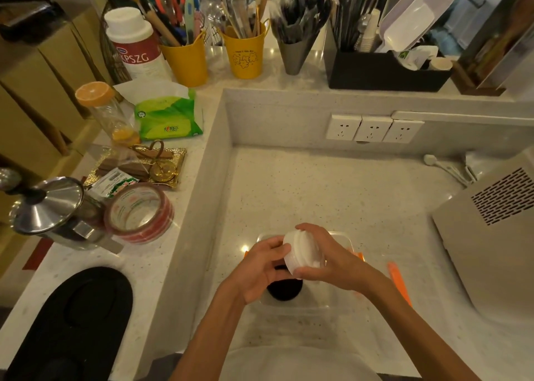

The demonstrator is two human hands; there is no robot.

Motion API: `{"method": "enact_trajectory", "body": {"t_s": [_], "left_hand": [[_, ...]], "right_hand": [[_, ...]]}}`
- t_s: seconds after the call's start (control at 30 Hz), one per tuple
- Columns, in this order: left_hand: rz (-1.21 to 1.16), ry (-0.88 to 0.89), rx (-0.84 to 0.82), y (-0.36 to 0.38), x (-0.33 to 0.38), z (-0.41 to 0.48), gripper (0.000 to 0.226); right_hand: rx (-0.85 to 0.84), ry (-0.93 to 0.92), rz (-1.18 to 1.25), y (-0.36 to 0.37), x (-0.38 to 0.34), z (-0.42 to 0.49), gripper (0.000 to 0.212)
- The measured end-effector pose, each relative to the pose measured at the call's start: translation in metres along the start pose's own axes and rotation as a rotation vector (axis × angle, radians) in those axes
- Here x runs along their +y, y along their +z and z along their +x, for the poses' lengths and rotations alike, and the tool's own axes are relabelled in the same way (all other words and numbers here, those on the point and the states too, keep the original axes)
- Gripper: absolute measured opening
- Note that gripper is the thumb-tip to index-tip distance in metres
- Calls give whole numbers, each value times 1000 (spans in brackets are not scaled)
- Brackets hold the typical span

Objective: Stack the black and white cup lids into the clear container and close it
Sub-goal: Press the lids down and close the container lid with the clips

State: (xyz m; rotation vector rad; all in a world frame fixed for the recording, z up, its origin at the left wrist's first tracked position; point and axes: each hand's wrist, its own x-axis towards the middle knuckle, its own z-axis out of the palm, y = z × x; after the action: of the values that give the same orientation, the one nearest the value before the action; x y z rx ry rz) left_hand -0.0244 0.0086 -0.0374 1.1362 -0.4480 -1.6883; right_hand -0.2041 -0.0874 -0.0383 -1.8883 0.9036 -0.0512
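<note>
— Down on the sunken, speckled stone counter (318, 184), what have they got hold of?

— Both hands are on one stack of white lids (300, 250); thin, glossy plastic discs with ridged rims; the right hand (326, 259) curls over the top and far side, thumb underneath; the left hand (260, 268) pinches the near edge with thumb and bent fingers.

— How many lids?

— The rims blur together; I cannot count them; below sits a round, dark pile of black lids (284, 289), inside the clear container (344, 237), a rounded rectangular tub with orange clips; the white stack is held tilted just above it, and the hands cover most of the tub.

— And around them?

— Three white wall sockets (372, 128) behind; two yellow buckets (244, 54) of utensils on the raised ledge; one roll of red-printed tape (138, 213) and a steel pot lid (47, 204) to the left; a grey vented appliance (491, 236) to the right; an orange strip (398, 282) lies by the right forearm.
</note>
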Motion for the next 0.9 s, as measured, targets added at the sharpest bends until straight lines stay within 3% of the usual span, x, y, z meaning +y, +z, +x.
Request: {"method": "enact_trajectory", "body": {"t_s": [0.2,0.37,0.47,0.63,0.7,0.77,0.83,0.9], "left_hand": [[52,-66,-44,-8,14,5,32],[55,-91,-22,-6,14,8,34],[61,-145,14,1,9,15,43],[91,-235,106,1,-14,29,40],[311,-252,225,5,-24,36,37],[792,-182,366,9,-41,45,42],[1315,-89,364,17,-57,45,45],[1634,-83,332,22,-71,43,46]], "right_hand": [[-65,-56,3,2,-3,-2,92],[-2,16,32,4,-5,5,92],[-11,90,-109,6,-5,8,96],[-62,156,-370,5,8,6,90],[-38,229,-533,8,14,5,90],[-12,283,-718,15,19,9,90],[-7,286,-827,22,21,16,90],[-4,256,-913,28,25,22,89]]}}
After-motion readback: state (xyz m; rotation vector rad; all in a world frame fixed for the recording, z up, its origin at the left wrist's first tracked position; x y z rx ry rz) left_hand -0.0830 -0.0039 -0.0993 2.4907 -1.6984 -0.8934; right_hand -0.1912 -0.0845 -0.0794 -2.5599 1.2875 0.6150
